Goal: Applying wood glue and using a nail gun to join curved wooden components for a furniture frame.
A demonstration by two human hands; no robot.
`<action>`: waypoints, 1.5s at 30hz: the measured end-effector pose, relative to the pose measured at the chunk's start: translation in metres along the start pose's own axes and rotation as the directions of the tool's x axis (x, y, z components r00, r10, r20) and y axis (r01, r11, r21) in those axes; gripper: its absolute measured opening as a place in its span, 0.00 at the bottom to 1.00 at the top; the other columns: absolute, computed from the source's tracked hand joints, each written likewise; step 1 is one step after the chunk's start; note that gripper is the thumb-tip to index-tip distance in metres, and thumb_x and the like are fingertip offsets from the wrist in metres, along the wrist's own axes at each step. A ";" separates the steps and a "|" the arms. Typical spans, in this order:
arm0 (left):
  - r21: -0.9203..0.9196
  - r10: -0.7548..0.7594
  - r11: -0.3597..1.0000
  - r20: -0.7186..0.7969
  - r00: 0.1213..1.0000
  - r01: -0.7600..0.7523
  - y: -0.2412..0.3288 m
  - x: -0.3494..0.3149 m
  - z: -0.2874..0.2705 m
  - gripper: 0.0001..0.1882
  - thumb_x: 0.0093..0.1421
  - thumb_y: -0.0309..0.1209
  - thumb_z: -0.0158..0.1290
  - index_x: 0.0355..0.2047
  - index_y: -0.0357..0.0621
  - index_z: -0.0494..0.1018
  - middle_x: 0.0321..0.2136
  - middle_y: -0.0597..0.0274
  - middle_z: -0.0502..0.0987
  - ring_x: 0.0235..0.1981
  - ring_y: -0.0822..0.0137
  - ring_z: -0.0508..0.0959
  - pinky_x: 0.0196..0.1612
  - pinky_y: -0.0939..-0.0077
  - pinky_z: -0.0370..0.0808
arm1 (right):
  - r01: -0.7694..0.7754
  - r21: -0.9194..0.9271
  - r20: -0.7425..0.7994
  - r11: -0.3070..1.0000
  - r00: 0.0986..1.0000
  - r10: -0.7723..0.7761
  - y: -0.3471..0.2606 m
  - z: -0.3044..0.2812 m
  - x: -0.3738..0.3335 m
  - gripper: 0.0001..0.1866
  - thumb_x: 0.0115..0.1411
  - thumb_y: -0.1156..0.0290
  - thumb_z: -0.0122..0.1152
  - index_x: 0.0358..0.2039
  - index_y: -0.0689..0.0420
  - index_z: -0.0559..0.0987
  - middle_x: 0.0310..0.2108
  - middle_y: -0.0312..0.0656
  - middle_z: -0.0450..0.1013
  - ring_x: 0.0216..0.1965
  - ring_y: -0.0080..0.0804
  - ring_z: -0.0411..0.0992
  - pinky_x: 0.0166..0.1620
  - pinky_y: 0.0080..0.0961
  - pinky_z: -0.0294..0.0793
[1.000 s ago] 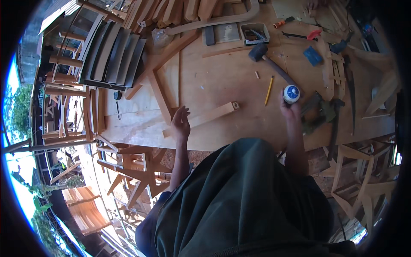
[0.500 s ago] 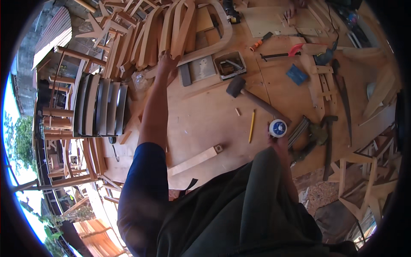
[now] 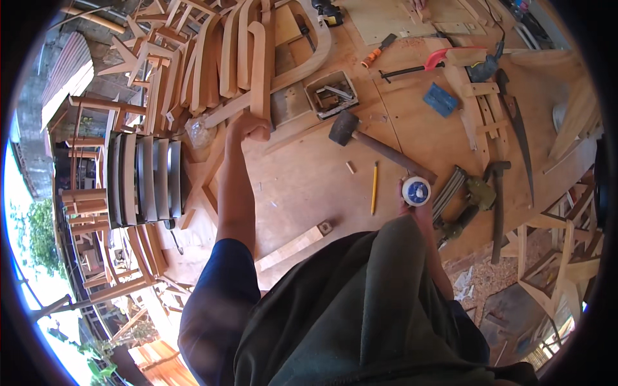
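Observation:
My left hand (image 3: 250, 127) is closed around the near end of a curved wooden piece (image 3: 260, 74), at the front of a row of similar curved pieces (image 3: 230, 55). My right hand (image 3: 408, 208), low by my body, holds a white bottle (image 3: 416, 191) with a blue and white top seen from above; most of its fingers are hidden behind it. Just beyond the bottle lies a mallet (image 3: 345, 128) with its handle pointing toward it. A yellow pencil (image 3: 374, 188) and a short wooden dowel (image 3: 351, 167) rest to its left.
A square wooden bar (image 3: 293, 246) lies near my body. Farther off are an open box of metal bits (image 3: 331, 94), a chisel (image 3: 378, 51), a blue pad (image 3: 440, 100) and a handsaw (image 3: 515, 132). A nail gun (image 3: 473, 196) and a hammer (image 3: 497, 212) sit at right; stacked curved slats (image 3: 145, 180) stand at left.
My left hand has taken hold of one curved wooden piece and drawn it nearer, out from the row. The right hand still holds the bottle in about the same place.

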State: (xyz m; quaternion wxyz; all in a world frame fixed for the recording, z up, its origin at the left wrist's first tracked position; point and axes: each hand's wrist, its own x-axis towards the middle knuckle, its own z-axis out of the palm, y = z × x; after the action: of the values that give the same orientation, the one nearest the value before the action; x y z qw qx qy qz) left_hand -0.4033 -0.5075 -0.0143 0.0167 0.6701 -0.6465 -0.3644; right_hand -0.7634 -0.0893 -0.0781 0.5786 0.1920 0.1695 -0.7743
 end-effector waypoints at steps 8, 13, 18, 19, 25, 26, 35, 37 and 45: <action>-0.488 0.235 0.818 -0.199 0.951 -0.304 -0.048 -0.095 0.069 0.13 0.42 0.25 0.63 0.31 0.35 0.79 0.27 0.61 0.81 0.26 0.66 0.80 0.31 0.70 0.76 | -0.164 0.073 -0.016 0.984 0.986 0.166 -0.008 -0.007 0.013 0.13 0.71 0.61 0.57 0.44 0.57 0.80 0.43 0.39 0.82 0.45 0.34 0.81 0.60 0.43 0.79; -0.340 0.222 0.854 -0.448 0.866 -0.394 -0.014 -0.242 0.058 0.38 0.43 0.29 0.70 0.54 0.37 0.68 0.40 0.57 0.79 0.38 0.62 0.82 0.40 0.64 0.81 | -0.197 0.058 -0.019 0.979 0.980 0.198 -0.008 -0.021 0.014 0.15 0.69 0.59 0.60 0.44 0.58 0.80 0.42 0.42 0.82 0.46 0.39 0.81 0.58 0.42 0.81; -0.839 0.724 0.206 -0.216 0.656 -0.504 0.056 -0.346 0.002 0.51 0.48 0.36 0.71 0.67 0.39 0.54 0.48 0.47 0.76 0.42 0.52 0.83 0.48 0.56 0.82 | -0.073 -0.126 0.187 0.989 0.978 0.096 -0.009 -0.029 0.028 0.17 0.70 0.55 0.57 0.44 0.56 0.80 0.44 0.39 0.82 0.46 0.39 0.81 0.51 0.39 0.85; -0.895 0.729 0.103 -0.229 0.645 -0.434 0.082 -0.359 0.011 0.50 0.50 0.35 0.70 0.67 0.39 0.53 0.45 0.46 0.77 0.42 0.52 0.83 0.47 0.55 0.82 | -0.088 -0.131 0.204 0.987 0.972 0.114 -0.004 -0.030 0.030 0.17 0.70 0.55 0.57 0.44 0.56 0.80 0.44 0.39 0.82 0.46 0.39 0.81 0.51 0.39 0.85; -0.532 0.490 0.500 -0.478 0.730 -0.684 0.066 -0.397 0.043 0.36 0.52 0.28 0.69 0.58 0.39 0.64 0.36 0.56 0.79 0.39 0.63 0.81 0.42 0.67 0.81 | -0.150 -0.033 0.082 0.988 0.985 0.152 -0.012 -0.009 0.019 0.14 0.67 0.57 0.60 0.45 0.52 0.81 0.43 0.35 0.82 0.45 0.30 0.81 0.48 0.33 0.84; -0.338 0.429 0.669 -0.550 0.716 -0.662 0.061 -0.412 0.038 0.35 0.50 0.28 0.70 0.56 0.38 0.65 0.37 0.57 0.79 0.40 0.65 0.81 0.43 0.70 0.80 | -0.143 -0.038 0.067 0.989 0.987 0.146 -0.020 -0.011 0.008 0.14 0.67 0.57 0.60 0.45 0.52 0.81 0.43 0.35 0.82 0.45 0.30 0.81 0.48 0.33 0.84; -0.400 0.485 0.834 0.204 0.850 -0.380 -0.065 -0.460 0.151 0.52 0.35 0.26 0.69 0.65 0.37 0.64 0.55 0.50 0.75 0.59 0.59 0.71 0.65 0.66 0.66 | 0.010 -0.189 0.567 0.982 0.818 0.100 -0.051 0.128 -0.082 0.19 0.64 0.62 0.61 0.50 0.61 0.76 0.41 0.47 0.76 0.50 0.45 0.74 0.57 0.41 0.74; -0.566 0.583 0.728 0.213 0.784 -0.387 -0.083 -0.451 0.171 0.50 0.36 0.23 0.64 0.65 0.37 0.64 0.53 0.53 0.75 0.56 0.59 0.73 0.63 0.65 0.68 | 0.225 -0.226 0.429 0.948 0.897 -0.111 -0.042 0.168 -0.097 0.28 0.62 0.59 0.61 0.56 0.67 0.72 0.48 0.55 0.75 0.51 0.49 0.73 0.58 0.44 0.74; -0.686 0.476 0.667 0.091 0.875 -0.292 -0.082 -0.450 0.206 0.40 0.43 0.25 0.60 0.61 0.36 0.68 0.42 0.56 0.79 0.45 0.65 0.79 0.51 0.68 0.76 | 0.541 -0.413 0.820 0.733 0.572 0.040 0.003 0.255 -0.152 0.37 0.60 0.52 0.59 0.60 0.69 0.69 0.56 0.58 0.71 0.55 0.51 0.72 0.59 0.48 0.72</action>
State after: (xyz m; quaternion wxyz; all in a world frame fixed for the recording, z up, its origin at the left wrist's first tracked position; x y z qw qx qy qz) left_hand -0.3925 -0.0067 0.0044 0.2406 0.4139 -0.6017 -0.6393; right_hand -0.7471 -0.0872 0.2184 0.4956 -0.3986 0.1729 -0.7521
